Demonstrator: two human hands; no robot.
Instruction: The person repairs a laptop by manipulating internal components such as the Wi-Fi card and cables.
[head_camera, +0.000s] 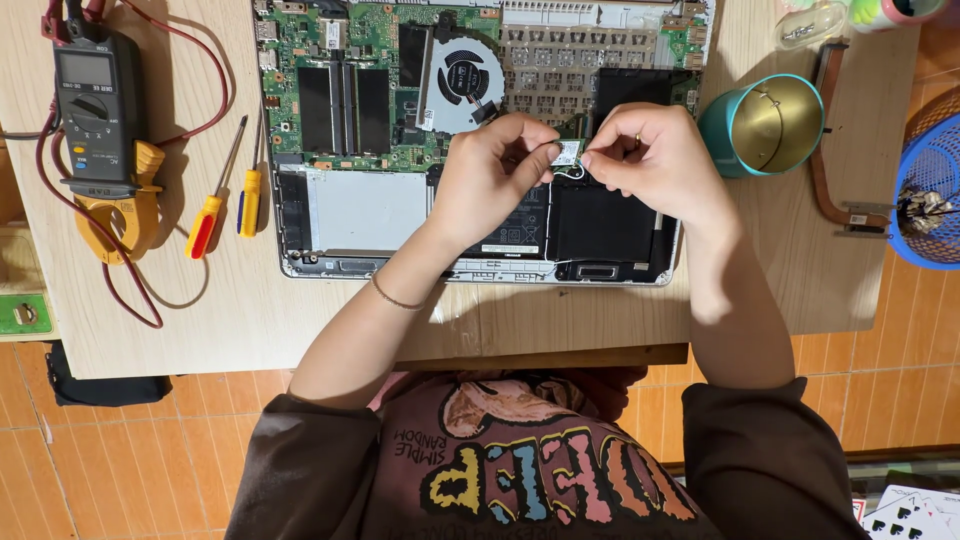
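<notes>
So we've got one opened silver laptop (400, 215) lying bottom-up on the pale wooden table (250, 320), green board showing, with one round cooling fan (464, 78) and two black memory sticks (343, 108) side by side. Left of it lie two yellow-handled screwdrivers (228, 200) and one dark clamp meter with yellow jaws (100, 130) and red leads. On the right, one teal metal cup (762, 124) stands with only a thin wire clip visible at its rim, plus one blue mesh basket (935, 180) holding some small bits we can't make out.

Our left hand (492, 172) and right hand (648, 155) meet over the middle of the laptop. The small green wireless card (567, 153) sits right between them, fingertips of both hands pinched together at its edges, with a thin white wire looping just below.
</notes>
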